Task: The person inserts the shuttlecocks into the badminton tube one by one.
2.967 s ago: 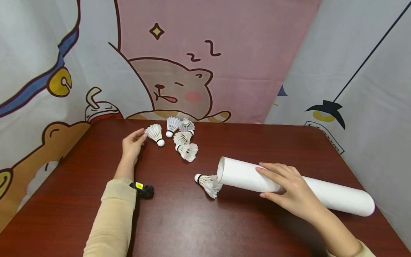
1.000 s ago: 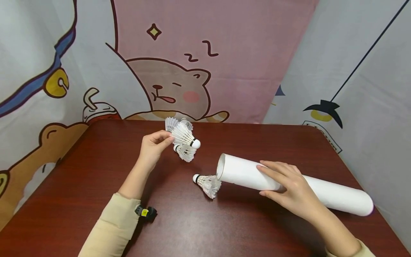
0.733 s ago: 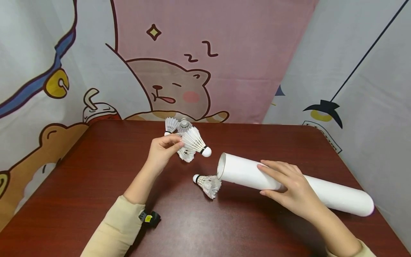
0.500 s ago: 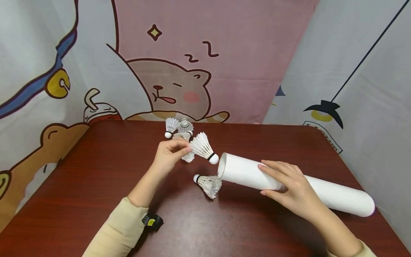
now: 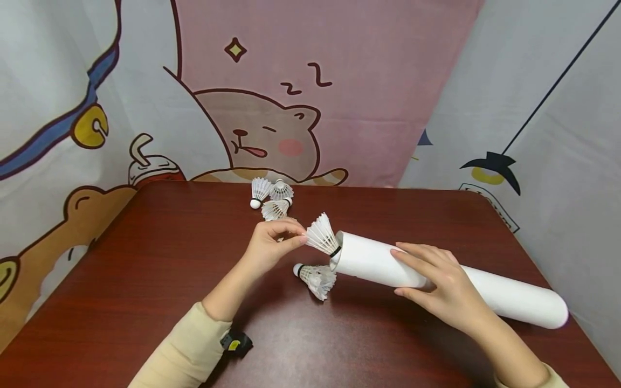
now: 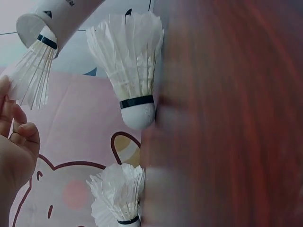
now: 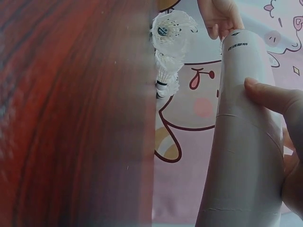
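Observation:
My left hand (image 5: 269,248) pinches a white shuttlecock (image 5: 322,235) by the feather tips, seen in the head view. Its cork end sits just inside the open mouth of a long white tube (image 5: 366,260); the feathers stick out. In the left wrist view, the black band of this shuttlecock (image 6: 35,71) lies at the tube's rim (image 6: 23,30). My right hand (image 5: 443,283) grips the tube around its middle and holds its mouth tilted up off the table. The right wrist view shows the thumb (image 7: 270,94) pressed on the tube. Another shuttlecock (image 5: 317,280) lies under the mouth.
Several more shuttlecocks (image 5: 276,207) lie near the table's back edge, one mostly hidden behind my left hand. The dark red-brown table (image 5: 315,339) reaches back to a printed cloth (image 5: 368,97). The tube's far end is near the table's right edge.
My left hand has picked the shuttlecock up from the back left and carried it right and nearer, cork first, into the tube's mouth. My right hand and the tube have stayed nearly still.

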The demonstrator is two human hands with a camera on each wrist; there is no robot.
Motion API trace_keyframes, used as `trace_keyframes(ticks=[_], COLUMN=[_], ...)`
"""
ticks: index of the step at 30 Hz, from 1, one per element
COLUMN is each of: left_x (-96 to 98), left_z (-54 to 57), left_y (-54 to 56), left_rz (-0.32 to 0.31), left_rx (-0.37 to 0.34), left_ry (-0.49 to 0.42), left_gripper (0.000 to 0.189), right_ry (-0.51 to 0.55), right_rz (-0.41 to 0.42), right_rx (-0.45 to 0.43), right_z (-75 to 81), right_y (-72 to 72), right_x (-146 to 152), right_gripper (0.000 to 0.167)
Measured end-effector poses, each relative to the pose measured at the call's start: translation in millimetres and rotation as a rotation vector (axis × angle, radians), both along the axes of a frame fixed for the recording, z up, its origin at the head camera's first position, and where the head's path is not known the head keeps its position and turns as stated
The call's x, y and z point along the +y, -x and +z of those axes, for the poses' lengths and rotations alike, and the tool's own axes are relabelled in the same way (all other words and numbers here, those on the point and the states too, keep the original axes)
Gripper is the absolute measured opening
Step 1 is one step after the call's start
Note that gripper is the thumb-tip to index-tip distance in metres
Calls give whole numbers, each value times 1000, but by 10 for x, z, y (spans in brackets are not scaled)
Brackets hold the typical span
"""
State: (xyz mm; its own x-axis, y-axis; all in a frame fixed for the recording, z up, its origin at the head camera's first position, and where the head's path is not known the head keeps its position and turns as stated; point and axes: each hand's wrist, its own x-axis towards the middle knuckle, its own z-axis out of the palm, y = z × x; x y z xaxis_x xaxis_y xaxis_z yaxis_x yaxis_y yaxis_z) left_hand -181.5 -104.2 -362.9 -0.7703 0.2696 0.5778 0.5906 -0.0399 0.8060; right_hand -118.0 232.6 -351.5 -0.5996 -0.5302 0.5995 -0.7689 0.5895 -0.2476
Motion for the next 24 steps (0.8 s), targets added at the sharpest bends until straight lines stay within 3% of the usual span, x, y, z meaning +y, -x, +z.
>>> trace_keyframes(ticks=[5, 8, 15, 19, 24], left_x=[60, 95, 210, 313, 370], left_z=[128, 185, -90, -121, -144], left_y=[-123, -181, -102, -154, -194], left_rz=[-21, -24, -91, -164, -183], left_rx=[22, 1, 14, -5, -47], left_ry=[22, 44, 72, 69, 54], left_gripper=[9, 8, 10, 10, 9], right_ry=[-3, -10, -8, -5, -1], right_rz=[-3, -9, -6, 4, 10], right_rx=[-10, -20, -8, 2, 10], right_z=[-13, -20, -22, -21, -36], right_y=[-3, -4, -4, -2, 4], right_x=[-1, 0, -6, -21, -28], right_gripper=[61, 62, 62, 61, 61])
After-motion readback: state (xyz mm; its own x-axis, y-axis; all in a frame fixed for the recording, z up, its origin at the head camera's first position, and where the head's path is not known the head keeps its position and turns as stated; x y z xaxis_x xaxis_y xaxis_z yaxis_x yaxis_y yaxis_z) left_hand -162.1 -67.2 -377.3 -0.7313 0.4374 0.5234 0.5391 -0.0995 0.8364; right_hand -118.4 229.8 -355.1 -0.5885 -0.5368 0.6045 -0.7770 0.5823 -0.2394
